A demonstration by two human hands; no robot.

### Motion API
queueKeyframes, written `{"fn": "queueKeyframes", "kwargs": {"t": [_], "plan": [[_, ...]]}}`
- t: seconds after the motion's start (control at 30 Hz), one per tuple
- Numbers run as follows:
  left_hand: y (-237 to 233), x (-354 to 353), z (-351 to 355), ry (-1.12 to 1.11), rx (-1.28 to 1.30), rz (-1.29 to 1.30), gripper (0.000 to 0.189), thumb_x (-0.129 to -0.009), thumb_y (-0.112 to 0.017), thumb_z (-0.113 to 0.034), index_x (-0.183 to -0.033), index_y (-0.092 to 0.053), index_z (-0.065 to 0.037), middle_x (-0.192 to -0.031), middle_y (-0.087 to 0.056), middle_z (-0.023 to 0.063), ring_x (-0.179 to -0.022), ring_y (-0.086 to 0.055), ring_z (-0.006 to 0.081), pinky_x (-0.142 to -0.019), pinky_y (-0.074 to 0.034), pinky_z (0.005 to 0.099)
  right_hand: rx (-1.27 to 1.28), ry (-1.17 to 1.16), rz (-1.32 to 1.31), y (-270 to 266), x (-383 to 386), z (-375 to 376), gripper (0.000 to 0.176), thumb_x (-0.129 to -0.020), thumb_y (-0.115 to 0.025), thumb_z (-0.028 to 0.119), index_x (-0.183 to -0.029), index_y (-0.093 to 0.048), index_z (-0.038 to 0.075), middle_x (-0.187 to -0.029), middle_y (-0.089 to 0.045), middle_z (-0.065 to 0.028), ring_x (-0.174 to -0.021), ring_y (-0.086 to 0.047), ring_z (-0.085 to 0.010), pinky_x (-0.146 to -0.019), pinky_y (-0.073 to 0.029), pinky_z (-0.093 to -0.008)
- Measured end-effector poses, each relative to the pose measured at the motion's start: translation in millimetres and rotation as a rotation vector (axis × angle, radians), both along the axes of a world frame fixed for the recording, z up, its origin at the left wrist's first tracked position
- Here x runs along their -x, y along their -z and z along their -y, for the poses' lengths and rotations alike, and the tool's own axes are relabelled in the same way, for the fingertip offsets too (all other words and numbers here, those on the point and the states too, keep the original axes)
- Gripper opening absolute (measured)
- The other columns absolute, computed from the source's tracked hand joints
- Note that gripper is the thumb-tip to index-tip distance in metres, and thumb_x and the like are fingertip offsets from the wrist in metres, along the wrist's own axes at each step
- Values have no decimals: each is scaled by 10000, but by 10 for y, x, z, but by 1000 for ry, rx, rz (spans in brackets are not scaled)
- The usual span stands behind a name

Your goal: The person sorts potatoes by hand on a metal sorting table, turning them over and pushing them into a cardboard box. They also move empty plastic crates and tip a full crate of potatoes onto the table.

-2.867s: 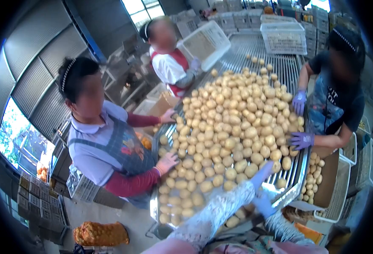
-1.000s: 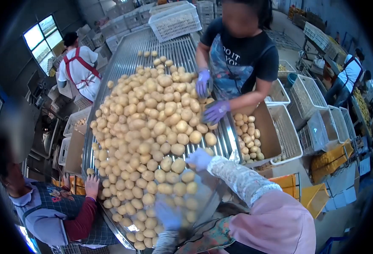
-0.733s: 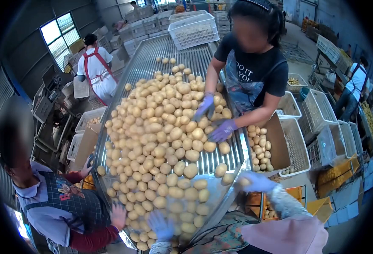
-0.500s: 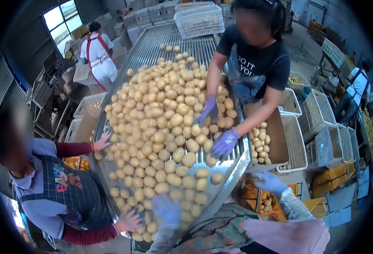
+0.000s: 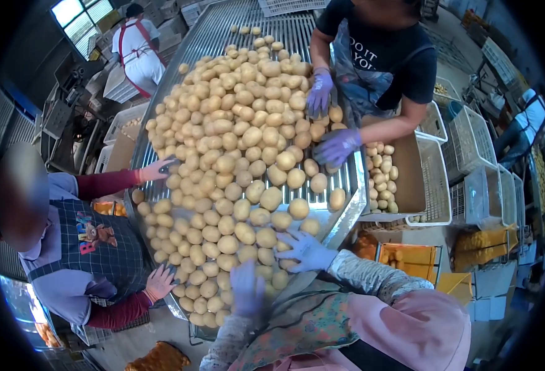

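Note:
A large heap of potatoes (image 5: 235,130) covers the slatted metal sorting table (image 5: 213,31). My right hand (image 5: 306,250), in a lavender glove, lies with spread fingers over potatoes near the table's near right edge. Just left of it, my left hand (image 5: 247,290), gloved the same way, rests low over potatoes at the near end. Motion blurs it, but its fingers show stretched forward and apart. Potatoes lie all around both hands, and some are hidden beneath them.
Across the table a person's purple-gloved hands (image 5: 337,147) touch potatoes; another person's hands (image 5: 159,283) are at the left edge. White crates (image 5: 433,179) and a potato-filled box (image 5: 408,176) stand right. An orange mesh bag (image 5: 417,260) hangs on a frame near my right arm.
My right hand has come from above the orange bag on the right onto the potatoes. My left hand stays over the near potatoes. The left person's near hand has drawn back to the edge.

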State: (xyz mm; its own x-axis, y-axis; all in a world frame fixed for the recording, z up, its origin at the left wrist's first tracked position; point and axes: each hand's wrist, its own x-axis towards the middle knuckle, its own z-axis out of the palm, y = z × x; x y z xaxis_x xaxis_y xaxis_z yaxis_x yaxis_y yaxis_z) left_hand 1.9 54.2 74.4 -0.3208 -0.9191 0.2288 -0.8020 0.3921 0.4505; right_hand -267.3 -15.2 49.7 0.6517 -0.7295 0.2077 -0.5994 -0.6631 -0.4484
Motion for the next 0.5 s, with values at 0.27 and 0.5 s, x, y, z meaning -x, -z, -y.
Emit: {"fn": "queueKeyframes", "kwargs": {"t": [0.27,0.5], "plan": [[374,1388,1315,291,-132,-491,346,-1012,-544,-76,-1350,-586,-18,-1283,-638,165,-1157,-627,325,-1017,-494,407,59,762,452,-22,1574,304,228,-890,-689,153,-1101,-742,86,-1131,-718,-124,-1014,-692,-328,-899,-545,-402],[-234,1387,892,576,-143,-381,419,-1024,-537,-282,-1402,-593,-109,-1369,-606,149,-1310,-549,344,-1093,-420,475,132,296,43,-263,1207,19,418,-798,-723,267,-1198,-677,153,-1220,-648,-114,-1124,-621,-336,-981,-466,-500]]}}
